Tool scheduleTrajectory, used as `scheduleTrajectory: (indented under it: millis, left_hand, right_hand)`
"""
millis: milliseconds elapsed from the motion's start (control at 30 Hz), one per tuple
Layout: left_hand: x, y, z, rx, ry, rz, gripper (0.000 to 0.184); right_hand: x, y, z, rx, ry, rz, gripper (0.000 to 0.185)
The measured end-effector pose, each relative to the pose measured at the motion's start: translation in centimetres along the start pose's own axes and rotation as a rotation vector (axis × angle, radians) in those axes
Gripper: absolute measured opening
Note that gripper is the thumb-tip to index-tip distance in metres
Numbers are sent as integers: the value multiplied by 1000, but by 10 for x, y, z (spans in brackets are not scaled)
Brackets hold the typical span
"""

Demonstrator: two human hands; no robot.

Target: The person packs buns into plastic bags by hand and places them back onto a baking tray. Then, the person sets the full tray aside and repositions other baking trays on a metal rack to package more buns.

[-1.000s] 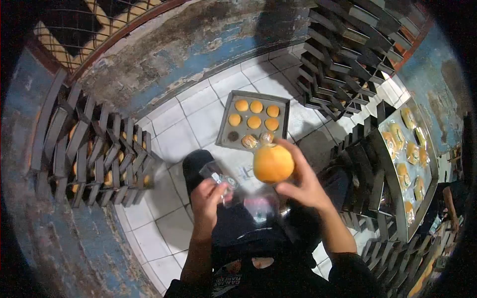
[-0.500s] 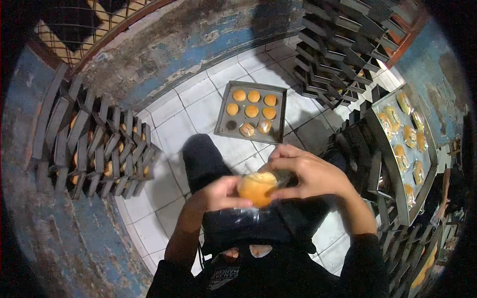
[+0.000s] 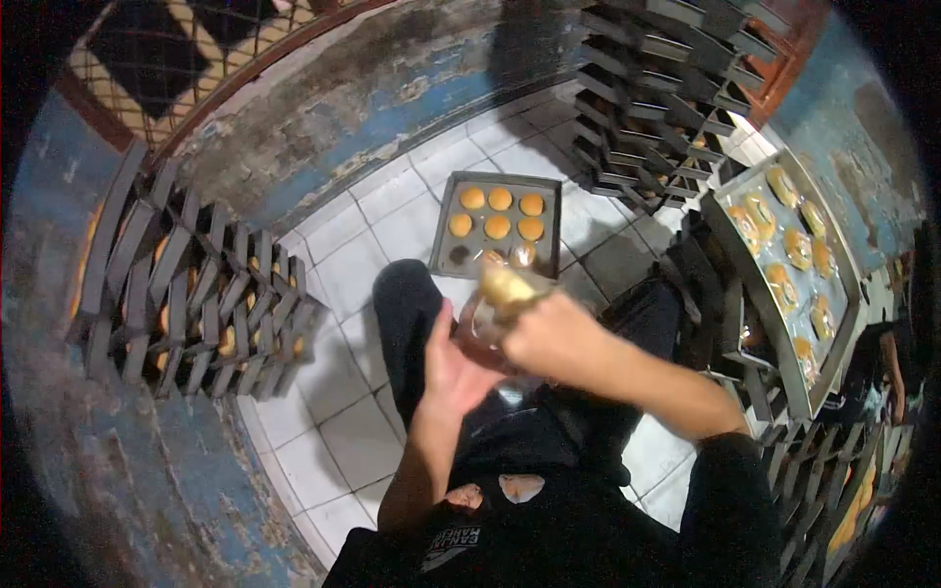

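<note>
— Golden crust with a pale streak: where to look for that bun (image 3: pixel 503 284)?

— Up in the air, over the gap between the knees (image 3: pixel 404 299), blurred and tilted. Partly inside, or just beside, clear plastic (image 3: pixel 478 323); cannot tell which.

— Held by which hand?

— By the right hand (image 3: pixel 554 333), with fingers curled in and clamped on the near end of the bun. Cannot tell whether directly on crust or on plastic, given the blur.

— And the left hand (image 3: pixel 461 363)?

— Palm up and spread just below, with thumb well apart from the fingers. Partly covered at the fingertips by the right hand; cannot tell if touching.

— Down on the white floor tiles (image 3: pixel 338 269)?

— Beyond the knees, a grey tray (image 3: pixel 548 218) with 6 bare buns (image 3: pixel 497 227) in 2 rows of 3. In the nearest row, a dark round patch (image 3: pixel 458 255) at the left, then 2 wrapped buns (image 3: pixel 522 256), with 1 partly hidden behind the raised bun.

— Off to the right?

— Past the right knee, a larger tray (image 3: pixel 802 294) spread with breads (image 3: pixel 797 250) in shiny wrappers.

— And round the edges?

— Dark stacked trays (image 3: pixel 196 294) at left, with bread (image 3: pixel 227 343) showing through the gaps. More such stacks at upper right and lower right. Beyond, a wall (image 3: pixel 333 147) of peeling blue paint.
</note>
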State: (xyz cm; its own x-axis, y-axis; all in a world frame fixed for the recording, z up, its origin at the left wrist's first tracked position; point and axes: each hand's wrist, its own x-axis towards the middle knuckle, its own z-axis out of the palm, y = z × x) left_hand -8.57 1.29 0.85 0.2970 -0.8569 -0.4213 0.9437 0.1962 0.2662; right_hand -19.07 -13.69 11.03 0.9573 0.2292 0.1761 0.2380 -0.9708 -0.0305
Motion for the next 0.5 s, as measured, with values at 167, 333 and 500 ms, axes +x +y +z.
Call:
scheduleTrajectory:
  millis: [167,333,500]
  left_hand:
    - [25,36,-20,-89,-147,226,77]
    - [33,51,-9,102,-69,339,85]
    - [42,60,-12,147,-47,434,81]
  right_hand:
    - [13,-14,25,691,-24,-9,38]
    - [36,-15,55,688,112,141,39]
    - [46,-14,72,709,82,173,23]
